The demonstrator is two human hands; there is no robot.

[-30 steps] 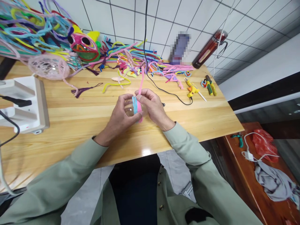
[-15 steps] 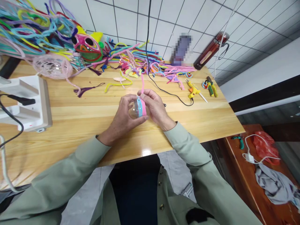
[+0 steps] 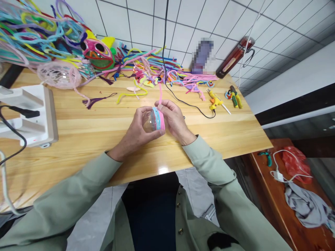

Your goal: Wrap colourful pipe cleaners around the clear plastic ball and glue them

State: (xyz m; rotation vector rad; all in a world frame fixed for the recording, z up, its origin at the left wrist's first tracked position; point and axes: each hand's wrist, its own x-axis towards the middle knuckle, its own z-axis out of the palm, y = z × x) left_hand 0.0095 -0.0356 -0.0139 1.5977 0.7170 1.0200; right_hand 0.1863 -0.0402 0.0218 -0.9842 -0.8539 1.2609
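My left hand is wrapped around a clear plastic ball, its thumb along the lower edge. Blue and pink fuzzy bands circle the ball's right side. A pink pipe cleaner rises from the pink band, its free end pointing away from me. My right hand pinches this pipe cleaner with thumb and forefinger against the top of the ball. The ball is held just above the wooden table; its far right side is partly hidden by my right fingers.
Pipe cleaners pile along the wall, beside a pink-and-green mask-like ornament. A yellow glue gun, pliers and a red thermos lie or stand right. A white charger sits left. A black cable hangs down.
The ball has turned slightly, showing more of its clear side and the bands. Both hands keep their grip and have barely moved.
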